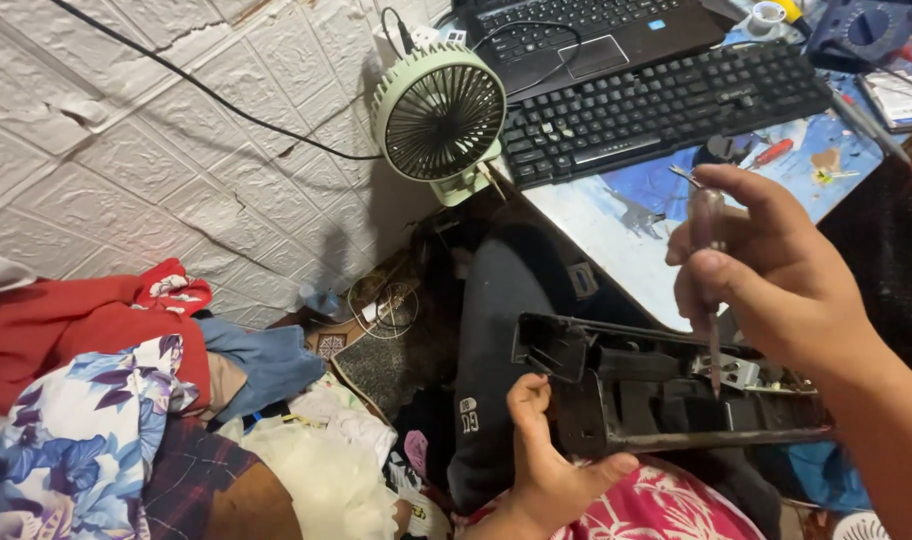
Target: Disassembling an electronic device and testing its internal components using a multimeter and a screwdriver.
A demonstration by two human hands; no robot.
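One black casing (666, 395) held over the lap below the desk edge, left hand (546, 460) gripping its near rim, right hand (776, 270) closed on a screwdriver (711, 290), tip down inside the casing, green fan (441, 115) and keyboard (666, 105) on the desk (626, 240) beyond, clothes (96, 400) heaped left.
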